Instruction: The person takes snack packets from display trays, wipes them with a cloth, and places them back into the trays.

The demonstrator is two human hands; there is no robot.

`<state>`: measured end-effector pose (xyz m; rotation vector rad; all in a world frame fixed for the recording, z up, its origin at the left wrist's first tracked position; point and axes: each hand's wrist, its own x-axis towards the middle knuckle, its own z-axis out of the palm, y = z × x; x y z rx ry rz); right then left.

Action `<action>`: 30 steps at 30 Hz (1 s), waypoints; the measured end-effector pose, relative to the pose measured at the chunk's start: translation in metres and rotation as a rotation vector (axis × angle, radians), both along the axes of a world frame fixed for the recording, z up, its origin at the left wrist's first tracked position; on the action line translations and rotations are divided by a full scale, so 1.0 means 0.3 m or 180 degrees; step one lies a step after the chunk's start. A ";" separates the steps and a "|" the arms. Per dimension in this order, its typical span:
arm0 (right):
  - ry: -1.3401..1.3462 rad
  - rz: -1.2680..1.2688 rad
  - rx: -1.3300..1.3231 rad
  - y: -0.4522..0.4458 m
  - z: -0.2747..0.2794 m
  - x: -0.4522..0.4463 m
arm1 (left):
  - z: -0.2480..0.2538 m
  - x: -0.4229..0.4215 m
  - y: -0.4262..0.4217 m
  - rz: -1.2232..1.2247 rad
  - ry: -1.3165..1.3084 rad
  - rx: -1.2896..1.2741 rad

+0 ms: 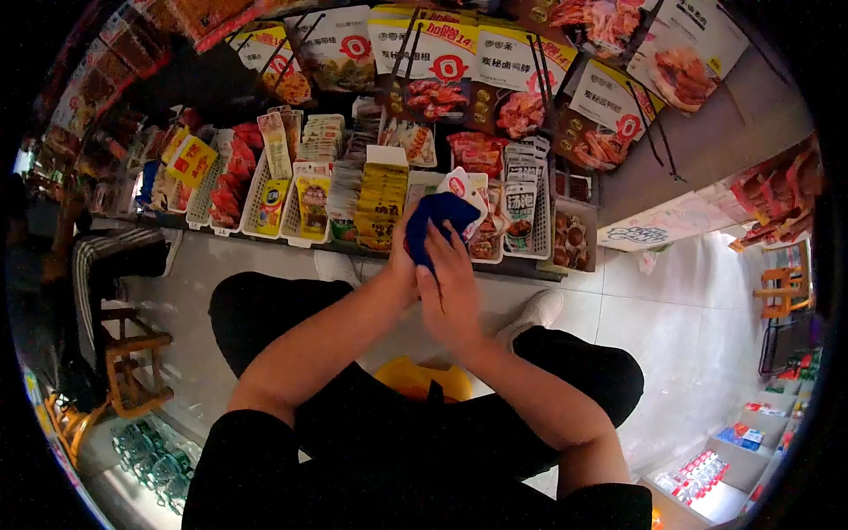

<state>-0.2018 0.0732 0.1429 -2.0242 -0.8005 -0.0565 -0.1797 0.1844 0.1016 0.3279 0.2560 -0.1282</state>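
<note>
Both hands are together in front of the snack baskets, around a dark blue cloth (431, 218) and a white snack packet (473, 187) with a red logo. My left hand (403, 258) is at the left edge and underneath, its fingers mostly hidden behind the cloth and packet. My right hand (452, 284) lies over the cloth, fingers bent and pressing it against the packet. Part of the packet sticks out past the cloth at the upper right. Just behind is a yellow box of packets (382, 201).
White plastic baskets (265, 208) of packaged snacks line the low shelf. Large snack bags (433, 71) with dark cord handles hang or lean behind. A wooden stool (137, 362) stands at left, bottled drinks (155, 459) below it. A yellow seat (424, 380) shows between my legs.
</note>
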 end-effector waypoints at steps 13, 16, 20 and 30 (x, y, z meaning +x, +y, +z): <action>-0.1262 0.0373 -0.0850 -0.079 -0.019 0.180 | 0.069 -0.048 -0.027 -0.0364 0.0494 -0.0111; -0.1190 0.0025 -0.0735 -0.089 -0.045 0.224 | 0.076 -0.034 -0.044 -0.0408 0.0481 -0.0083; -0.0380 -0.0601 -0.0394 -0.111 -0.083 0.264 | 0.029 -0.029 -0.048 -0.0448 0.0483 -0.0120; -0.0642 -0.0226 -0.0460 -0.041 -0.086 0.111 | 0.071 -0.021 -0.035 -0.0273 0.0517 -0.0213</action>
